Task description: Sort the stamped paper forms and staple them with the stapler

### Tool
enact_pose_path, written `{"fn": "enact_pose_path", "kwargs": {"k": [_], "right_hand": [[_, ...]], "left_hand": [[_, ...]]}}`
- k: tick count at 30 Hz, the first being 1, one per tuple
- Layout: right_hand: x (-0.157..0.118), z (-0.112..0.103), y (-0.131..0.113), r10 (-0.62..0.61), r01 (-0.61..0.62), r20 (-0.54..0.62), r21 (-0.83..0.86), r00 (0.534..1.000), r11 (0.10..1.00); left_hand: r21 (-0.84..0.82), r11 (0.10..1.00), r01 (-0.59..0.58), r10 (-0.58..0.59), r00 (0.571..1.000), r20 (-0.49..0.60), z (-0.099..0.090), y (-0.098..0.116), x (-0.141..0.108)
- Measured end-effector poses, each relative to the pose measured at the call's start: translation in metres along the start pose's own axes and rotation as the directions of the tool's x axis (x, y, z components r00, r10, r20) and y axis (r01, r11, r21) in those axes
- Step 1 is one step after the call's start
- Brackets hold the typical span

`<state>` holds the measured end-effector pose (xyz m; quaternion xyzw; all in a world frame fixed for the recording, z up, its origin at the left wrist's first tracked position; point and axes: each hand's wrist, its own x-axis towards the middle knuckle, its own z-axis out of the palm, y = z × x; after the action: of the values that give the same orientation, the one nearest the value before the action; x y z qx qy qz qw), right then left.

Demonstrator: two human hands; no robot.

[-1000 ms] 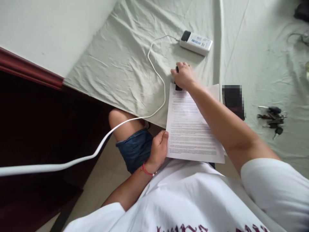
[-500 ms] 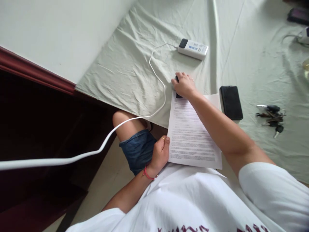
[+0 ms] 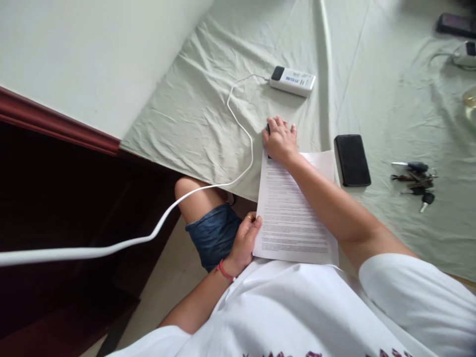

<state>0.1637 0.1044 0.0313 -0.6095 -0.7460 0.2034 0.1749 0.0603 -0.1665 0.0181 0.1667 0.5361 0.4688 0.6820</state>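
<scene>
White printed sheets [image 3: 293, 213] are pinched at the lower left edge by the left hand [image 3: 245, 240]; a small black object [image 3: 268, 130] at their top is pressed under the right hand [image 3: 280, 140] on the bed [image 3: 201, 114].

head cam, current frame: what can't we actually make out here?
- Small black object under the right hand: the hand covers nearly all of it, so kind and grip are unclear.
- Printed sheet: text too small to read; the right forearm crosses it.
- Left hand: its fingers at the sheet's edge are partly hidden.
- White cable: cut off by the left edge.
- Keys: too small to count.
</scene>
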Motion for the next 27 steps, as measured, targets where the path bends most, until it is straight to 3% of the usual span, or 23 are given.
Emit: {"fn": "enact_pose_path", "kwargs": {"k": [3,5,7,12,17,21,27], "right_hand": [[-0.001,-0.001,-0.001,-0.012,0.012,-0.015,0.003,1.000,1.000],[-0.002,-0.002,-0.002,-0.003,0.003,-0.005,-0.002,1.000,1.000],[-0.002,-0.002,-0.001,0.007,-0.007,0.005,-0.003,1.000,1.000],[0.001,-0.002,0.000,0.015,-0.015,-0.001,0.015,1.000,1.000],[0.009,-0.004,-0.003,0.063,-0.063,0.006,0.004,0.998,0.998],[0.009,-0.017,-0.001,0.062,-0.059,-0.085,0.032,0.994,0.998],[-0.041,-0.051,0.029,-0.070,0.091,-0.224,0.083,0.972,0.992]], "left_hand": [[-0.114,0.971,0.210,-0.194,0.971,0.137,0.000,0.007,0.001],[-0.086,0.938,0.335,-0.310,0.926,0.217,-0.001,0.009,0.003],[-0.038,0.922,0.385,-0.366,0.901,0.232,-0.001,0.007,0.005],[0.068,0.947,0.314,-0.321,0.931,0.172,-0.001,-0.001,0.006],[0.121,0.955,0.270,-0.290,0.935,0.203,-0.005,-0.001,-0.002],[0.200,0.959,0.200,-0.239,0.951,0.195,-0.013,0.003,-0.013],[0.266,0.955,0.128,-0.160,0.982,0.102,-0.025,0.016,-0.038]]}}
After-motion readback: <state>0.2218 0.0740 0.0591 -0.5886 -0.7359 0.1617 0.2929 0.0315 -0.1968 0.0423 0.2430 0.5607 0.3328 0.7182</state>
